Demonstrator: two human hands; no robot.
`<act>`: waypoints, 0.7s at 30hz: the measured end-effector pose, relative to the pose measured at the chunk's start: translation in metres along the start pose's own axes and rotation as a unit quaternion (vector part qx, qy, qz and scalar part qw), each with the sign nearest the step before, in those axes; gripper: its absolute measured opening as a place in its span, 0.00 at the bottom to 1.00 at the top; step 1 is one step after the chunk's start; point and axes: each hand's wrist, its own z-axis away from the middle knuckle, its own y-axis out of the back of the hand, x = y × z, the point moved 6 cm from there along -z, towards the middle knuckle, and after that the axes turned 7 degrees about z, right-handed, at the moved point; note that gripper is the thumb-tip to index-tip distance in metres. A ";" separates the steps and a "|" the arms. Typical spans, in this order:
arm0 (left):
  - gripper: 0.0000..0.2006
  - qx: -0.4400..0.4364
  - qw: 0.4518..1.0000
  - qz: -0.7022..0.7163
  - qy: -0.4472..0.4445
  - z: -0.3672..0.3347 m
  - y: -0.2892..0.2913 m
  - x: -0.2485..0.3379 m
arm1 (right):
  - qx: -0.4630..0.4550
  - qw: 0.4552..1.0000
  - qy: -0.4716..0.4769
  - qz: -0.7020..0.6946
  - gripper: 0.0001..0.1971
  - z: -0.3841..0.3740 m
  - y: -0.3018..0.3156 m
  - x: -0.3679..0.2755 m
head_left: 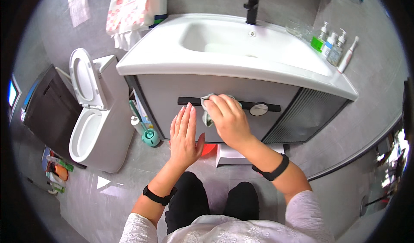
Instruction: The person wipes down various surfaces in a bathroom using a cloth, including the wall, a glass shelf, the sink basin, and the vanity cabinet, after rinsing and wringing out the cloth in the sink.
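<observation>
My right hand (228,118) is closed on a pale grey-green cloth (207,117), pressed against the long black handle (262,106) on the front of a grey vanity cabinet (159,85). Part of the cloth hangs below the fingers, and the rest is hidden under them. Left of it, my left hand (185,135) is held out flat, fingers straight and thumb apart, its fingertips at or just in front of the handle's left part. Nothing shows in that hand. A small round, mirror-like disc (258,109) sits on the handle to the right of the cloth.
Above the cabinet is a white sink (207,65) with a black faucet (251,6). Pump bottles (336,49) and an electric toothbrush (348,55) stand on its right side. A toilet (103,118) with raised seat is at left, a teal toilet brush holder (151,137) beside it. A white stool (230,156) stands below.
</observation>
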 end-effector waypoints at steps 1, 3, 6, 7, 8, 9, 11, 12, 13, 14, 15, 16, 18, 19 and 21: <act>0.44 0.004 1.000 -0.006 0.006 0.003 0.003 -0.003 | -0.016 1.000 -0.012 -0.018 0.15 -0.011 -0.010 -0.010; 0.44 0.022 0.999 0.008 0.022 0.006 0.012 -0.009 | -0.035 0.994 -0.001 -0.100 0.14 -0.027 -0.020 -0.019; 0.42 0.019 0.999 -0.007 0.041 0.014 0.033 -0.021 | -0.051 0.994 0.038 -0.094 0.15 -0.028 -0.019 -0.020; 0.42 0.021 0.999 -0.013 0.047 0.019 0.039 -0.026 | -0.067 0.996 0.021 -0.052 0.15 -0.023 -0.009 -0.016; 0.42 0.027 0.998 -0.016 0.049 0.022 0.045 -0.031 | -0.077 0.996 0.004 -0.045 0.15 -0.017 0.000 -0.008; 0.42 0.038 0.997 -0.022 0.055 0.027 0.053 -0.037 | -0.088 0.995 -0.012 -0.041 0.16 -0.014 0.002 -0.003; 0.42 0.056 0.996 -0.021 0.070 0.032 0.061 -0.044 | -0.062 0.998 0.016 -0.021 0.18 -0.021 -0.006 -0.015; 0.42 0.061 0.995 -0.026 0.078 0.033 0.063 -0.047 | -0.052 0.996 0.042 -0.053 0.17 -0.033 -0.015 -0.028; 0.41 0.067 0.994 -0.034 0.085 0.034 0.066 -0.050 | -0.040 0.993 0.067 -0.086 0.16 -0.046 -0.027 -0.042; 0.41 0.071 0.993 -0.037 0.087 0.035 0.065 -0.052 | -0.039 0.988 0.096 -0.116 0.15 -0.058 -0.040 -0.056; 0.42 0.086 0.992 -0.019 0.091 0.034 0.065 -0.054 | -0.036 0.981 0.124 -0.144 0.14 -0.071 -0.051 -0.069; 0.42 0.099 0.991 -0.001 0.094 0.033 0.067 -0.056 | -0.075 0.970 0.155 -0.171 0.11 -0.083 -0.061 -0.082; 0.44 0.128 0.987 0.017 0.098 0.028 0.075 -0.057 | -0.009 0.976 0.175 -0.127 0.09 -0.102 -0.054 -0.093; 0.44 0.149 0.984 0.022 0.100 0.027 0.081 -0.058 | 0.054 0.976 0.192 -0.086 0.08 -0.110 -0.044 -0.100; 0.43 0.163 0.983 0.021 0.084 0.021 0.092 -0.062 | 0.064 0.977 0.198 -0.032 0.11 -0.112 -0.041 -0.095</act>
